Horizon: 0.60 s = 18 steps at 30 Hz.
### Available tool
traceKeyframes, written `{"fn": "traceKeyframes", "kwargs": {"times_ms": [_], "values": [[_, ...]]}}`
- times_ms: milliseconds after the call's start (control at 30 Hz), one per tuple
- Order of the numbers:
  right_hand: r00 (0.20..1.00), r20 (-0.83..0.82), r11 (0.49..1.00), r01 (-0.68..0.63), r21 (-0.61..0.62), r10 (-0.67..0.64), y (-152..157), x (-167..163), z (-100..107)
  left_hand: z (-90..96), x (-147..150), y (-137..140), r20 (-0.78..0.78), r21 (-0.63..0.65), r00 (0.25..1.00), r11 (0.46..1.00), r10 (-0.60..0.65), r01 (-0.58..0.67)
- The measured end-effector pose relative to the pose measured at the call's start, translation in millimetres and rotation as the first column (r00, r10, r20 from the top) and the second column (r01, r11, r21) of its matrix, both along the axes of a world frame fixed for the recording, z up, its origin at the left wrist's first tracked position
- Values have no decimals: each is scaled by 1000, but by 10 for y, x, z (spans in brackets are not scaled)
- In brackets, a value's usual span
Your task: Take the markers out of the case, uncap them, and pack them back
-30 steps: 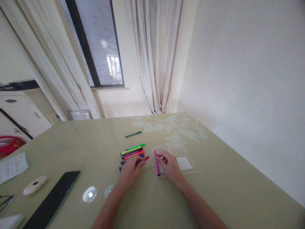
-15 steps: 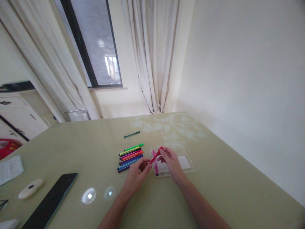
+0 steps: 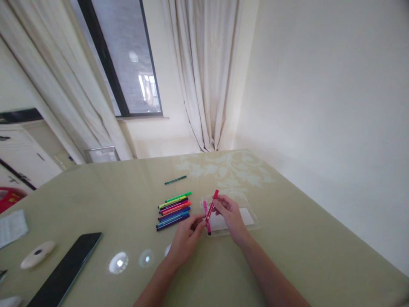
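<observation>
Between both hands is a red marker (image 3: 211, 207), tilted with its cap end up. My right hand (image 3: 230, 215) pinches it near the cap, and my left hand (image 3: 188, 235) closes its fingertips on the lower end. Below them lies a clear plastic case (image 3: 254, 221) with a white insert (image 3: 246, 216). A pink marker (image 3: 205, 206) rests along the left side of the case, partly hidden behind the red one. Left of the case, several markers lie in a row, among them a green marker (image 3: 179, 197), an orange marker (image 3: 176, 209) and a dark blue marker (image 3: 169, 224).
A dark green marker (image 3: 175, 180) lies apart, farther back on the table (image 3: 128, 204). On the left are a black tablet-like slab (image 3: 65, 268), a white oval object (image 3: 37, 254) and a sheet of paper (image 3: 12, 228). A wall (image 3: 335, 128) runs along the right side.
The red marker has swung more upright, its cap end rising. My left hand has shifted slightly right, and my right hand stays near the cap. The view has moved a little.
</observation>
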State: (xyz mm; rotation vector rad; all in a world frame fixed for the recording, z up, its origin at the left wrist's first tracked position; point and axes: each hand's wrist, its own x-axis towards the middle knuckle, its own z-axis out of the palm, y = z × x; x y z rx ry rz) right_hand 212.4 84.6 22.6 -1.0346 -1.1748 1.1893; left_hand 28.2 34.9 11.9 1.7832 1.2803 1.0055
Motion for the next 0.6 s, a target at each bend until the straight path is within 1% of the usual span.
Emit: {"fn": "traceKeyframes", "kwargs": {"times_ms": [100, 167, 233, 367, 500, 600], "values": [[998, 54, 999, 39, 8, -40, 41, 63, -26, -27, -19, -12, -126, 122, 992, 992, 14, 1], [990, 132, 999, 49, -4, -48, 59, 91, -49, -60, -41, -16, -238, 222, 971, 974, 12, 43], [976, 214, 999, 39, -22, -34, 62, 103, -75, -105, -56, -18, -334, 286, 943, 952, -9, 110], [936, 352, 1000, 21, -3, -19, 36, 84, -134, -187, -44, -24, -444, 307, 894, 928, -56, 210], [855, 517, 998, 22, 55, -48, 9, 54, -185, -192, -16, -27, -472, 316, 879, 919, -64, 236], [804, 593, 997, -10, 80, -40, 2, 44, -201, -168, -8, -30, -495, 336, 867, 909, -52, 247]]}}
